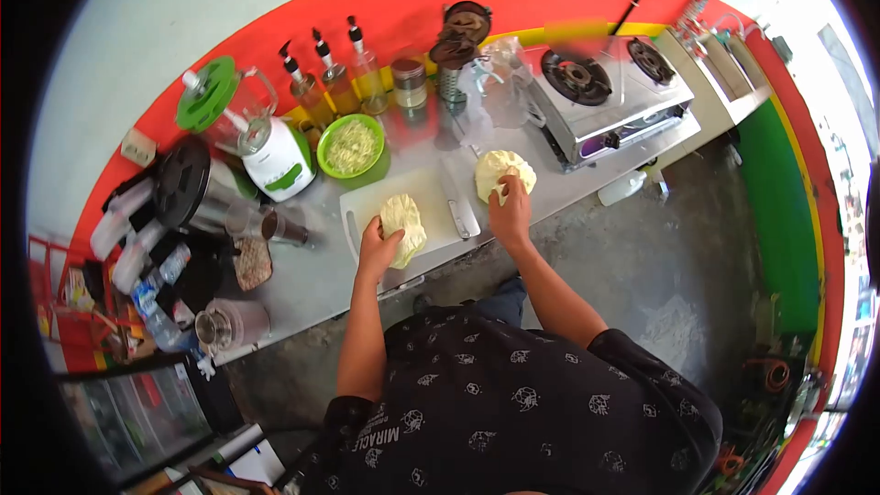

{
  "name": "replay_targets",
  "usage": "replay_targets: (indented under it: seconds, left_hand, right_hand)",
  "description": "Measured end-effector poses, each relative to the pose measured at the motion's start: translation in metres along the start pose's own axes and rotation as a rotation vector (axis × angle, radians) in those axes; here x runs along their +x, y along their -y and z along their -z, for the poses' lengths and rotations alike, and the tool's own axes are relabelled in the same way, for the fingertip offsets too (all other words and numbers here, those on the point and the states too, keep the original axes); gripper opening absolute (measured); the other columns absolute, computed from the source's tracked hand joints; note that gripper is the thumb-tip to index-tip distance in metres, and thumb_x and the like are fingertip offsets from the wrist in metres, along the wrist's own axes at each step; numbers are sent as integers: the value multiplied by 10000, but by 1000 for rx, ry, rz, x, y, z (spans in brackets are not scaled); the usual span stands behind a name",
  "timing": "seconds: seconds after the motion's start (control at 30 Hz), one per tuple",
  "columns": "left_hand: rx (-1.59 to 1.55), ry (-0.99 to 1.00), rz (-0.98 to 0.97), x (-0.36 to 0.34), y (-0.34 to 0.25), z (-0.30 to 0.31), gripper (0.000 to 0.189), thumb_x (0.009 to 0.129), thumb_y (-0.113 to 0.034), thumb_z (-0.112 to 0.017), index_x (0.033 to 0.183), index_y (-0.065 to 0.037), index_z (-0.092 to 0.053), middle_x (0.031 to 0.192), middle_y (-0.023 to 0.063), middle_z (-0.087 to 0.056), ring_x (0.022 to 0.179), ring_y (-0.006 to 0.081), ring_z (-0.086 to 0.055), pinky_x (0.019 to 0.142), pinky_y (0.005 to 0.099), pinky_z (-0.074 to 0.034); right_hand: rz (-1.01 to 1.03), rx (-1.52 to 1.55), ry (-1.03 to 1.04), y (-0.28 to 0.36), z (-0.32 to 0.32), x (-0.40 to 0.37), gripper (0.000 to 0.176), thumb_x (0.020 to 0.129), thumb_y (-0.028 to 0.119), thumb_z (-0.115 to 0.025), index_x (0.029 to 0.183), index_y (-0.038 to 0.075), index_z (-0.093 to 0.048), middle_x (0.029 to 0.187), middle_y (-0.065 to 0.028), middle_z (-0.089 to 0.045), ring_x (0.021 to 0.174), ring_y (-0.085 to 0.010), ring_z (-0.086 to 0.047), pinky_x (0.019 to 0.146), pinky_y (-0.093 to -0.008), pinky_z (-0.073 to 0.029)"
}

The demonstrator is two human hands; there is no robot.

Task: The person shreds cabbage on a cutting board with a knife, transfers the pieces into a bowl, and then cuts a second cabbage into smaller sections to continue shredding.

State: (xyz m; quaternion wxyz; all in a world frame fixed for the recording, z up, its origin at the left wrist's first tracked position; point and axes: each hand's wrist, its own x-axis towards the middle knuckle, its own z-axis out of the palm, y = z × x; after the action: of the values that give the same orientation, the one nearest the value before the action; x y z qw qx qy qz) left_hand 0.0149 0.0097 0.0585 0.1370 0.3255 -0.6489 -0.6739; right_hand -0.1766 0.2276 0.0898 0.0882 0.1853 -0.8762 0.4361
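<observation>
A person's left hand [379, 249] grips a pale cabbage piece [402, 230] over a white cutting board [358, 208] as the right hand [511, 211] touches a second piece [504, 176] on the metal counter [312, 286]. A knife [462, 213] lies between them, near a green bowl [352, 148] of shreds and a two-burner stove [605, 92].
</observation>
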Motion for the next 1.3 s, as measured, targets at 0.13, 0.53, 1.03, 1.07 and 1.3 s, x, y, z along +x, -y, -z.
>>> replay_targets:
  seconds: [0.13,0.53,1.03,1.07,1.3]
  left_hand:
    - [103,65,9,0,-25,8,411,877,-53,-711,1265,16,-596,1170,131,-713,1037,211,-691,930,355,-520]
    - [1014,-145,-352,28,-30,-16,786,737,-131,-825,1453,-86,-504,1520,139,-502,1298,368,-488,1104,509,-365]
    - [862,-120,-469,-6,21,-14,318,801,-234,-810,1090,-128,-729,1232,47,-604,1219,297,-534,1015,459,-424]
    - [834,-120,-489,-3,25,-14,283,827,-224,-787,1088,-127,-742,1222,34,-622,1228,281,-536,1029,459,-420]
    - [837,-101,-501,-7,10,-17,239,872,-235,-747,1078,-122,-789,1234,77,-673,1202,315,-571,1038,449,-454]
  right_hand:
    - [-21,111,504,8,-20,-22,404,863,92,-708,1227,30,-544,1097,-191,-623,979,-347,-632,848,-455,-498]
    - [148,-208,665,-14,-47,-23,535,809,145,-704,1258,-56,-494,1196,-309,-580,1122,-475,-605,944,-512,-519]
    - [38,-398,586,-9,-46,-36,325,890,189,-580,1094,-62,-547,1007,-326,-680,964,-494,-666,884,-554,-527]
    - [-19,-387,618,-9,-42,-33,326,909,206,-555,1093,-63,-547,983,-324,-690,947,-496,-671,875,-563,-526]
    - [129,-73,594,9,-31,-45,313,1008,306,-561,1041,-5,-560,837,-325,-669,837,-534,-643,751,-612,-487]
